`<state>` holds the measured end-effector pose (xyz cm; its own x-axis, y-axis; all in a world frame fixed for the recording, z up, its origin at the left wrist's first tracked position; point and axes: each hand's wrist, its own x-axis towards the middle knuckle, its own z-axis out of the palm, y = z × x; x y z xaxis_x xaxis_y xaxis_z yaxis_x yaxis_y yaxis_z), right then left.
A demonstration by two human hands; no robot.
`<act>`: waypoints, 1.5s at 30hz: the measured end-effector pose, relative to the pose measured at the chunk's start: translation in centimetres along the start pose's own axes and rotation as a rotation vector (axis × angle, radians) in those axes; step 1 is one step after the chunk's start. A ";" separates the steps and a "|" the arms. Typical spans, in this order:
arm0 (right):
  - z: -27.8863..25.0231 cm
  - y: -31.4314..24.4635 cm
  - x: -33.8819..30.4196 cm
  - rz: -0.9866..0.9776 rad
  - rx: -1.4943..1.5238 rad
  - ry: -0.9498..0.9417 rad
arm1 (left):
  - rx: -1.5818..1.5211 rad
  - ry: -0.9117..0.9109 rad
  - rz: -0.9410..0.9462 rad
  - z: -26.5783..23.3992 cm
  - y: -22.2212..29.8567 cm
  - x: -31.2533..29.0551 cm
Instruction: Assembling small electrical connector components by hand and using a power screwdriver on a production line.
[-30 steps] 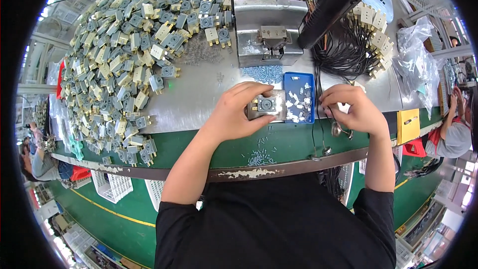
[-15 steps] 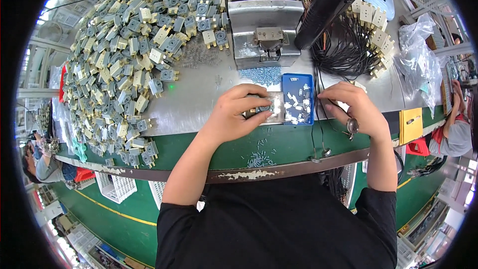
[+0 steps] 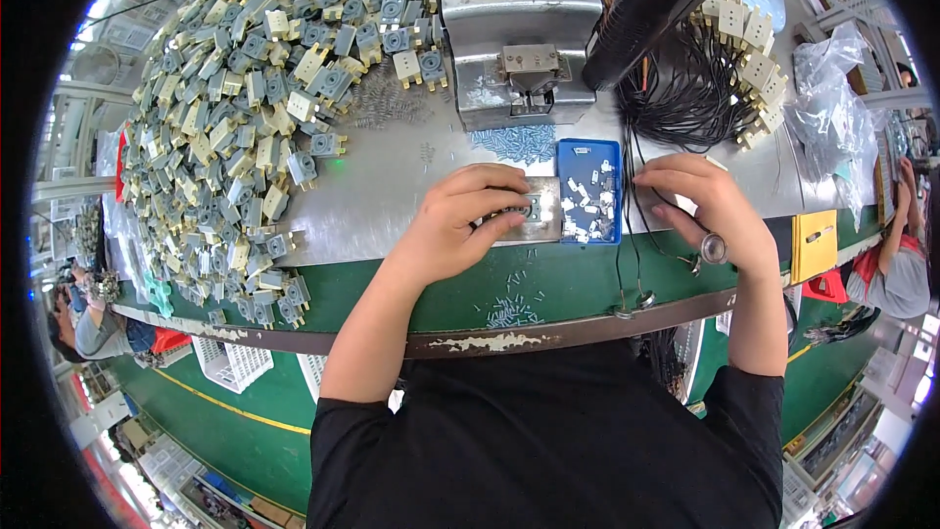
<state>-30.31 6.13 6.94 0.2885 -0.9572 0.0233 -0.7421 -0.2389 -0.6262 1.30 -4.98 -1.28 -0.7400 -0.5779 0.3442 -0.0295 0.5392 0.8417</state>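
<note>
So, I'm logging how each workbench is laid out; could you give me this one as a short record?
Left hand: fingers over the metal block
Right hand: at strands of black wires; whether it grips one is unclear
Between hands: blue tray holding small white pieces
Left side: large heap of grey and cream plugs
Behind block: small bluish pins, then a metal machine
Front edge: scattered pins on green

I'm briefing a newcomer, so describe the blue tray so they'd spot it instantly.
Start from the metal machine at the picture's top centre. Below its right side, between the left hand and the right hand, lies a rectangular blue tray. Small white pieces scattered inside set it apart from the metal block at its left.
</note>
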 end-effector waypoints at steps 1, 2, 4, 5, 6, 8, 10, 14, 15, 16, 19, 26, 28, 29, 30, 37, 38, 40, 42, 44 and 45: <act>-0.2 -0.3 0.1 0.037 0.012 0.024 | 0.001 -0.004 -0.006 0.0 0.0 0.0; -0.4 -0.6 0.1 0.074 0.023 0.049 | 0.003 -0.007 -0.011 -0.1 -0.1 0.0; -0.8 -0.8 0.1 0.090 -0.036 0.059 | -0.006 -0.003 -0.014 -0.1 -0.2 -0.2; -1.1 -0.9 0.1 0.107 -0.097 0.071 | -0.015 0.001 -0.014 -0.1 -0.2 -0.2; -1.5 -0.9 0.1 0.110 -0.099 0.070 | -0.018 0.000 -0.013 -0.1 -0.2 -0.2; -2.5 -0.7 0.3 0.076 -0.184 0.071 | -0.026 -0.004 0.007 -0.1 -0.1 0.0; -3.0 -1.2 1.1 0.055 -0.189 0.086 | 0.002 0.012 0.007 -0.2 0.4 0.2; -2.3 -2.7 3.8 -0.020 -0.135 0.004 | 0.078 0.057 -0.038 0.1 0.8 0.3; -1.4 -2.9 4.4 -0.083 -0.200 -0.041 | 0.076 0.062 -0.038 0.1 0.7 0.2; -0.6 -3.1 4.9 -0.145 -0.265 -0.085 | 0.058 0.048 -0.049 0.1 0.6 0.3; 1.1 -4.0 5.2 -0.063 -0.440 -0.169 | 0.038 0.026 -0.062 -0.1 0.4 0.4; 3.3 -3.8 4.2 0.091 -0.574 -0.207 | 0.018 0.011 -0.089 -0.4 0.6 0.3; 3.3 -3.1 3.8 0.051 -0.585 -0.172 | 0.023 0.002 -0.105 -0.7 0.8 0.2; 3.2 -2.9 3.6 0.013 -0.594 -0.138 | 0.027 -0.010 -0.122 -0.9 0.9 0.1; 3.1 -2.9 3.6 0.011 -0.595 -0.136 | 0.029 -0.008 -0.120 -1.1 0.9 -0.1; 2.4 -2.2 3.0 0.043 -0.554 -0.195 | 0.058 -0.024 -0.125 -2.2 1.1 -1.9; 2.4 -2.2 3.0 0.054 -0.521 -0.183 | 0.068 -0.012 -0.119 -2.1 0.9 -2.1; 2.3 -1.9 3.2 0.029 -0.498 -0.168 | 0.055 0.000 -0.126 -2.0 0.7 -2.4; 1.8 -1.7 3.3 0.008 -0.477 -0.152 | 0.040 0.011 -0.131 -2.2 0.9 -2.3; 0.9 -1.5 3.4 -0.064 -0.275 -0.012 | 0.049 0.026 -0.123 -2.7 1.6 -1.8; 0.6 -1.1 3.4 -0.062 -0.278 -0.012 | 0.046 0.025 -0.119 -2.9 1.4 -2.0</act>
<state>-28.13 3.19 7.28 0.3440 -0.9379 0.0445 -0.8601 -0.3338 -0.3857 4.71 -4.86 0.41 -0.7121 -0.6547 0.2536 -0.1477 0.4928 0.8575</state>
